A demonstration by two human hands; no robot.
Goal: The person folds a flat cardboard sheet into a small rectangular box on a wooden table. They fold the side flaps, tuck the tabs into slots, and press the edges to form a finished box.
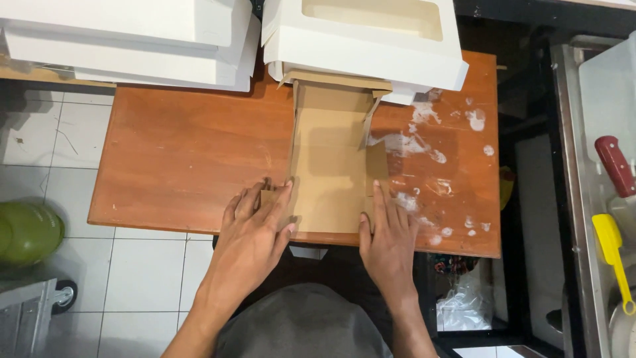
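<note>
A flat brown cardboard box blank (331, 152) lies on the wooden table (185, 152), its side flaps partly folded up. My left hand (255, 232) rests flat on the left flap near the table's front edge, fingers spread and pressing down. My right hand (387, 235) presses on the blank's right side, the index finger stretched along the right flap. Neither hand grips anything.
Stacked white boxes (132, 40) sit at the table's far left, and a white windowed box (364, 40) lies at the far middle. White smears (424, 142) mark the table's right part. A red-handled tool (615, 166) and a yellow utensil (613, 255) lie on a metal counter at right. A green round object (30, 232) sits on the tiled floor.
</note>
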